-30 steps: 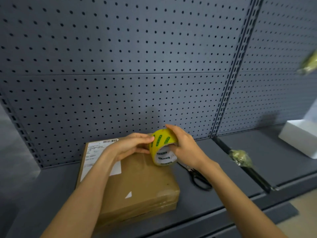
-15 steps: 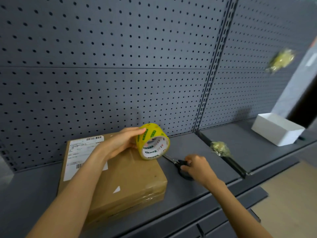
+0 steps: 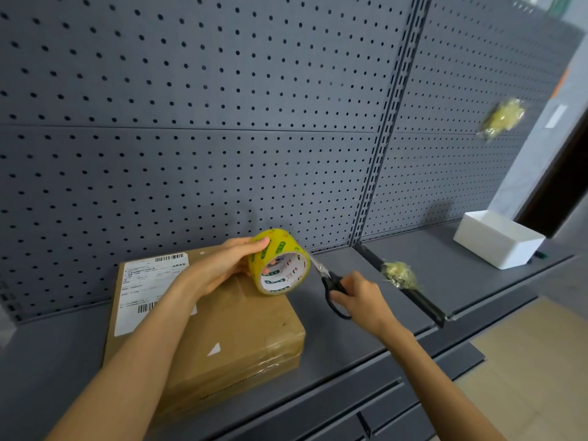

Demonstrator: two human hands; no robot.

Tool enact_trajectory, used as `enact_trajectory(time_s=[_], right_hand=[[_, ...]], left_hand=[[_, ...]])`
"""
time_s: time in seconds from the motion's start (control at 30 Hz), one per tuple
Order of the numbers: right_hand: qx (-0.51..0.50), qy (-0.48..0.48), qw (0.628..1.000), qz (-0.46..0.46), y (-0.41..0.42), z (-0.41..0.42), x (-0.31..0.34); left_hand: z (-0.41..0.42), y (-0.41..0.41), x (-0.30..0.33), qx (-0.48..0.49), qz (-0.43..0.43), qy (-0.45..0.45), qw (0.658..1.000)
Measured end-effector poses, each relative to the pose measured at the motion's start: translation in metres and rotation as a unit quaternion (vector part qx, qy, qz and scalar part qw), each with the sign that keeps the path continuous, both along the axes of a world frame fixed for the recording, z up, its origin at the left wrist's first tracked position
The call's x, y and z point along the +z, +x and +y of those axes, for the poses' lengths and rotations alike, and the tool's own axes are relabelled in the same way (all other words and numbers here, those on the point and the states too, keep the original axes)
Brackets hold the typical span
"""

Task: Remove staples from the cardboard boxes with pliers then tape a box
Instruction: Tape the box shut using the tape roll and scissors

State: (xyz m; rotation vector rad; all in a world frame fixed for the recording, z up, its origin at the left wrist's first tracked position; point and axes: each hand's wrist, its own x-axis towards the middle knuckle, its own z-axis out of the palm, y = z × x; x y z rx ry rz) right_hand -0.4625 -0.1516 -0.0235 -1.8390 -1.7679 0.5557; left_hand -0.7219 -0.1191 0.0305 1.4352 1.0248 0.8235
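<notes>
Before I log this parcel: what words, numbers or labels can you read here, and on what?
Shipping label on the cardboard box: barcodes and printed lines, too small and blurred to read.
Tape roll held by the left hand: green and red print on its core and band, too blurred to read.
Nothing else bears text.

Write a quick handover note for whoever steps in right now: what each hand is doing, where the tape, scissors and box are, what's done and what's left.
Left hand: grips the yellow tape roll, held on edge over the far right corner of the cardboard box.
Right hand: holds the black handles of the scissors, blades pointing at the roll.
The box lies flat and closed on the grey shelf, shipping label up.
Done: clear tape already shows along the box's front edge. No pliers or staples in view.
Left: probably cut the tape and press it down.
</notes>
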Motion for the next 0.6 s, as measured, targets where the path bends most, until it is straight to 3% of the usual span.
enact_trajectory(time_s=[0.1,0.17,0.27,0.5,0.6], right_hand=[[0.005,0.060,0.989,0.132,-0.013,-0.019,0.035],[0.011,0.094,0.982,0.161,-0.022,-0.033,0.057],[0.041,0.088,0.984,0.152,-0.034,-0.052,0.079],[0.101,-0.101,0.988,0.060,-0.046,-0.077,0.089],[0.111,-0.137,0.984,0.007,-0.048,-0.077,0.080]], left_hand=[[0.002,-0.001,0.000,0.004,0.014,0.007,1.000],[0.002,0.000,-0.001,0.005,0.020,0.008,1.000],[0.000,0.001,-0.001,0.016,0.022,0.013,1.000],[-0.002,0.004,0.003,0.021,0.025,0.017,0.999],[-0.001,0.003,0.002,0.025,0.034,0.018,0.999]])
